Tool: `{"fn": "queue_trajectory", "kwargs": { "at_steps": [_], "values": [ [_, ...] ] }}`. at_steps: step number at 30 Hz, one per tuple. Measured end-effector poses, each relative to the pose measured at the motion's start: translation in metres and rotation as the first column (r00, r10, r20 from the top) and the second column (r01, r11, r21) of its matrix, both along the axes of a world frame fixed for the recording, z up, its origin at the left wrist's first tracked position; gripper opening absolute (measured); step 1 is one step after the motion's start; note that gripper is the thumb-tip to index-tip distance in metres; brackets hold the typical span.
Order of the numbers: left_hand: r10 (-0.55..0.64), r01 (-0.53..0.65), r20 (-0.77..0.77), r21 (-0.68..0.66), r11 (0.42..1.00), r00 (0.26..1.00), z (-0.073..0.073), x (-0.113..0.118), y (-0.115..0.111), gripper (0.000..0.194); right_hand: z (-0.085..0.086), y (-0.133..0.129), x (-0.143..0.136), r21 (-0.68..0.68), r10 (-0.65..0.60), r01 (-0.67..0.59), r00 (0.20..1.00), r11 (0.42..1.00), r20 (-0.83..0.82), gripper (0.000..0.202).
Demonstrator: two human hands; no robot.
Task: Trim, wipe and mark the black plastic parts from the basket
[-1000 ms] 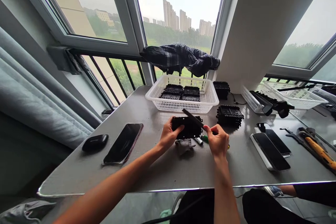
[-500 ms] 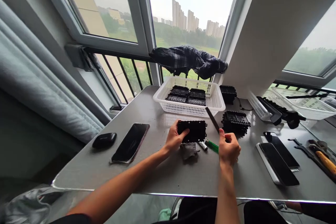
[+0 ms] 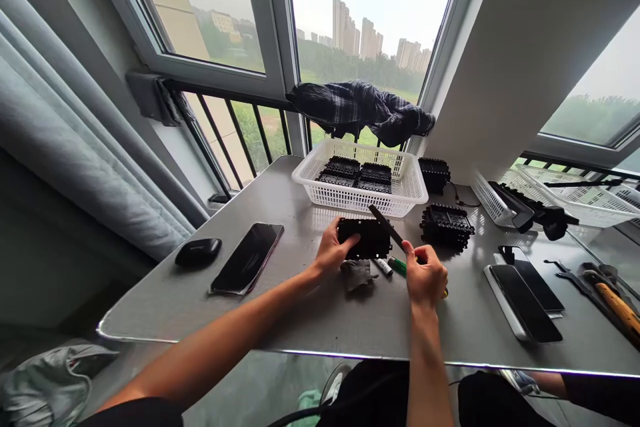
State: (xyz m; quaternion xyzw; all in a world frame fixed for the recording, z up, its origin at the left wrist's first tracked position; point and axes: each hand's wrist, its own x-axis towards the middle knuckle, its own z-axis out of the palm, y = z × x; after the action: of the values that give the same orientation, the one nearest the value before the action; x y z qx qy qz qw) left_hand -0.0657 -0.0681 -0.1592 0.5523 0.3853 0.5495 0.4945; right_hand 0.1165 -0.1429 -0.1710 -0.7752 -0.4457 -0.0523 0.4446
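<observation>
My left hand (image 3: 334, 248) grips the left end of a black rectangular plastic part (image 3: 369, 239), thumb across its face. My right hand (image 3: 425, 273) is closed round a flat dark file-like tool (image 3: 386, 224). The tool slants up to the left and overlaps the part's upper right corner; whether they touch I cannot tell. Under the part lie a crumpled grey cloth (image 3: 358, 276), a small white tube (image 3: 384, 267) and a green-handled tool (image 3: 397, 266), partly hidden by my right hand.
Behind my hands, a white basket (image 3: 360, 200) holds black parts. More black parts (image 3: 447, 225) are stacked to its right. Phones (image 3: 247, 259) (image 3: 525, 300) lie at both sides, a black case (image 3: 199, 253) at the left, and tools (image 3: 617, 307) at the far right.
My right hand has moved left, bringing the dark tool from beside the black part to over its upper right corner. My left hand still holds the part.
</observation>
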Motion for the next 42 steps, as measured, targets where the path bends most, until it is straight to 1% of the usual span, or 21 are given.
{"fn": "queue_trajectory", "kwargs": {
  "at_steps": [1,3,6,8,9,11,13,15,17,19,22,24,27,29,31,34,36,37,39,40,42],
  "values": [
    [-0.002,0.002,-0.004,0.002,1.000,1.000,0.000,0.000,0.000,0.027,-0.001,0.000,0.000,0.017,-0.016,0.016,1.000,1.000,0.019,0.054],
    [0.008,-0.007,-0.012,0.017,1.000,1.000,-0.001,0.000,0.001,0.027,-0.003,0.001,-0.003,0.060,0.026,-0.029,0.998,0.998,0.054,0.055],
    [0.028,-0.028,-0.012,0.065,0.997,1.000,-0.002,0.001,0.002,0.025,-0.006,0.004,-0.009,0.105,0.189,-0.200,0.976,0.974,0.108,0.055],
    [0.018,-0.017,-0.005,0.095,0.995,1.000,-0.003,0.001,0.002,0.025,-0.009,0.006,-0.012,0.092,0.287,-0.301,0.948,0.949,0.140,0.055],
    [0.007,-0.006,-0.002,0.106,0.994,1.000,-0.003,0.001,0.002,0.026,-0.010,0.007,-0.012,0.075,0.312,-0.326,0.938,0.943,0.153,0.055],
    [-0.004,0.004,0.002,0.124,0.992,1.000,-0.002,0.002,0.001,0.027,-0.012,0.007,-0.011,0.047,0.293,-0.304,0.942,0.951,0.165,0.056],
    [-0.002,0.002,0.002,0.135,0.991,1.000,-0.001,0.002,0.001,0.027,-0.014,0.007,-0.008,0.054,0.192,-0.202,0.969,0.978,0.158,0.058],
    [-0.010,0.009,0.002,0.140,0.990,1.000,0.000,0.002,0.001,0.029,-0.015,0.007,-0.005,0.086,0.077,-0.090,0.986,0.992,0.145,0.061],
    [-0.029,0.029,-0.002,0.140,0.990,1.000,0.001,0.003,0.001,0.030,-0.016,0.007,-0.003,0.119,0.027,-0.046,0.988,0.992,0.152,0.062],
    [-0.035,0.037,-0.017,0.135,0.990,0.999,0.000,0.004,0.000,0.029,-0.017,0.007,-0.004,0.131,0.065,-0.090,0.981,0.987,0.184,0.062],
    [-0.035,0.040,-0.042,0.117,0.992,0.998,-0.004,0.005,-0.001,0.028,-0.019,0.009,-0.006,0.116,0.179,-0.211,0.954,0.971,0.239,0.062],
    [-0.043,0.049,-0.054,0.128,0.991,0.998,-0.007,0.006,-0.001,0.025,-0.020,0.010,-0.008,0.103,0.239,-0.274,0.933,0.956,0.271,0.061],
    [-0.048,0.058,-0.060,0.161,0.985,0.997,-0.011,0.005,0.000,0.022,-0.022,0.011,-0.011,0.081,0.289,-0.328,0.907,0.941,0.305,0.058],
    [-0.050,0.056,-0.043,0.151,0.987,0.998,-0.013,0.004,0.001,0.022,-0.021,0.011,-0.012,0.064,0.296,-0.329,0.906,0.942,0.304,0.057],
    [-0.038,0.040,-0.021,0.119,0.992,0.999,-0.013,0.003,0.002,0.023,-0.020,0.010,-0.012,0.053,0.271,-0.295,0.924,0.954,0.270,0.058],
    [-0.006,0.007,-0.005,0.084,0.996,1.000,-0.011,0.000,0.004,0.026,-0.016,0.007,-0.010,0.049,0.143,-0.153,0.974,0.987,0.175,0.059],
    [-0.004,0.004,0.001,0.083,0.997,1.000,-0.008,-0.002,0.004,0.027,-0.011,0.005,-0.008,0.035,0.046,-0.050,0.993,0.998,0.108,0.059],
    [-0.007,0.007,0.006,0.086,0.996,1.000,-0.007,-0.003,0.004,0.028,-0.008,0.003,-0.007,0.027,0.016,-0.019,0.997,0.999,0.078,0.058],
    [-0.011,0.010,0.014,0.084,0.996,1.000,-0.006,-0.004,0.004,0.029,0.001,0.002,-0.006,0.012,0.024,-0.024,0.999,1.000,0.032,0.057],
    [-0.012,0.011,0.014,0.077,0.997,1.000,-0.005,-0.004,0.003,0.028,0.006,0.002,-0.006,0.004,0.060,-0.060,0.998,0.998,0.016,0.057],
    [-0.011,0.010,0.013,0.062,0.998,1.000,-0.003,-0.003,0.002,0.028,0.016,0.004,-0.009,-0.021,0.173,-0.173,0.985,0.985,-0.006,0.055]
  ]
}}
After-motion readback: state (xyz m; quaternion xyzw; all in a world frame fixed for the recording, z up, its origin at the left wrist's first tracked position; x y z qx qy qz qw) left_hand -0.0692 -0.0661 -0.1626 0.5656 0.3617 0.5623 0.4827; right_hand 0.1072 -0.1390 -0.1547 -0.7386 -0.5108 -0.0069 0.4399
